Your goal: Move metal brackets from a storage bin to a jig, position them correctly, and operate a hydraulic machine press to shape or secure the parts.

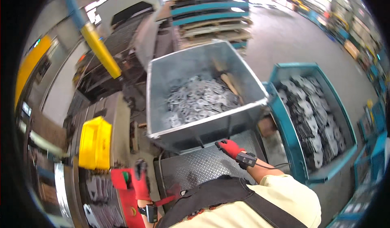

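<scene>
My left hand (140,182), in a red glove with dark fingertips, is beside a red panel (120,179) with a green button (126,177). Its fingers point forward, slightly blurred, and no held thing shows. Over a diamond-plate metal platform (195,166) is my right hand (230,147), also red-gloved, with its fingers loosely bent and nothing visible in them. Ahead of both hands stands a large grey metal bin (203,124), holding a heap of flat grey metal parts (201,98). A wooden handle (230,84) leans inside its right side.
At the right, a teal metal bin (289,144) holds rows of stacked metal parts (310,118). A yellow plastic bin (95,143) sits at the left, with stacked metal plates (101,199) nearer me. A yellow post (101,51) and stacked pallets (215,29) stand farther off.
</scene>
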